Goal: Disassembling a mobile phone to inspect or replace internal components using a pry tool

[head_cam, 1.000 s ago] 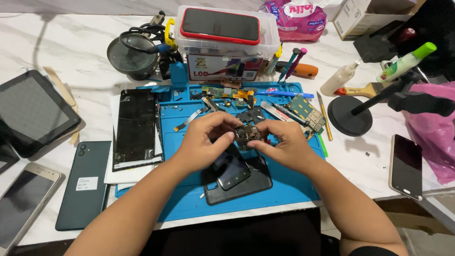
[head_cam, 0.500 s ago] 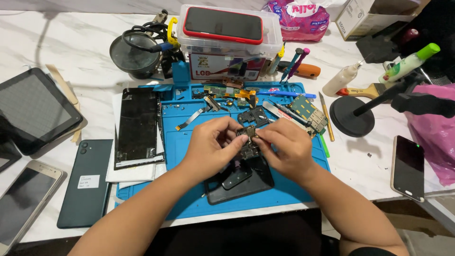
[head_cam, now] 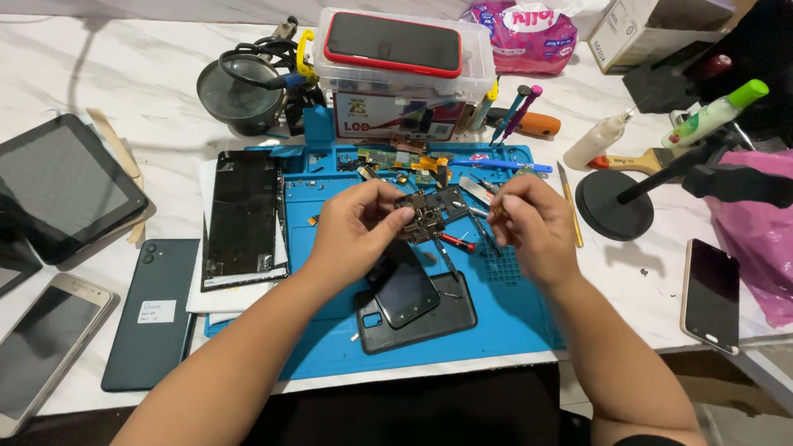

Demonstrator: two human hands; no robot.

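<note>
Left hand pinches a small dark phone circuit board with metal shields between thumb and fingertips, holding it raised above the blue silicone repair mat; right hand is just right of the board, fingers curled together, and whether they hold anything I cannot tell; a red-handled screwdriver lies on the mat just below the grip. Nearer than the grip: a small black phone lies across a dark grey phone back shell. Left of the grip: a cracked black display panel on white paper; further left, a dark green phone lying face down. Beyond the grip: a clear plastic parts box with a red-cased phone on its lid; right of it, an orange-handled tool.
</note>
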